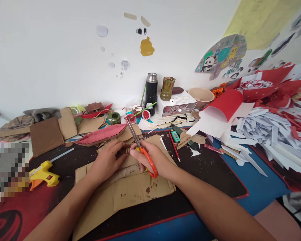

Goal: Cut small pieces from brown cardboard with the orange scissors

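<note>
Nearest the viewer, flat sheets of brown corrugated cardboard [130,190], stained and rough-edged, lie on a dark mat over the blue tabletop [256,187]. Both forearms cross them. The left hand [107,160] presses down and pinches a small cardboard piece [126,152], fingers curled on it. The right hand [157,160], at 3 o'clock from the left and almost touching it, is clenched through the orange loops of a pair of scissors [140,147]; the thin metal blades point up toward 11 o'clock, tips just parted, rising right beside the small piece between the two hands.

At 9 o'clock from the hands a yellow glue gun [42,174] lies on its side, well apart. At 3 o'clock a red pencil [174,147] lies on the mat. Just beyond the left hand, at 12 o'clock, sits a long boat-shaped cardboard form with a pink lining [102,134], with more brown cardboard panels [46,135] at 10 o'clock.

Further off, at 1 o'clock, stand a black flask with a steel cap [151,88], a greenish glass vase [167,88] on a white box [177,103], and a beige bowl [201,95]. At 2 o'clock a curled red-and-white paper sheet [223,107] leans against a heap of white paper strips [268,134]. Stickers dot the white wall [52,50] behind.
</note>
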Demonstrator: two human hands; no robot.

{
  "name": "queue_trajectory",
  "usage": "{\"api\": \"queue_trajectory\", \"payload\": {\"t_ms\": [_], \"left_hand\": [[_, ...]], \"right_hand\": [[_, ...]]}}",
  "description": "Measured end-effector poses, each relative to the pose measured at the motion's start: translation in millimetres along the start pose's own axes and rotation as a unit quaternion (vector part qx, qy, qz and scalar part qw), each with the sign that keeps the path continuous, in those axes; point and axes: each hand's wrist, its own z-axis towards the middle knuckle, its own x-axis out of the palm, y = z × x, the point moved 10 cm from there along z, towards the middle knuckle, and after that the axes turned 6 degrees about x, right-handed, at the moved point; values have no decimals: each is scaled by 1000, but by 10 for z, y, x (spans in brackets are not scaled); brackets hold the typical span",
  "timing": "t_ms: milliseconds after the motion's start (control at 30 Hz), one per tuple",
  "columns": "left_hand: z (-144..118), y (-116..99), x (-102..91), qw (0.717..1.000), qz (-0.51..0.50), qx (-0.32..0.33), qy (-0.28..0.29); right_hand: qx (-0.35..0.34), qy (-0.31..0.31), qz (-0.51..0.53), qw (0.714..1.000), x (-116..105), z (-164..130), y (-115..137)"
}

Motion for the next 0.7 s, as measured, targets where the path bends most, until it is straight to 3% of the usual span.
{"api": "queue_trajectory", "payload": {"t_ms": [700], "left_hand": [[-18,52,-8,1000,-8,-4,-8]], "right_hand": [[-7,2,12,1000,10,12,-8]]}}
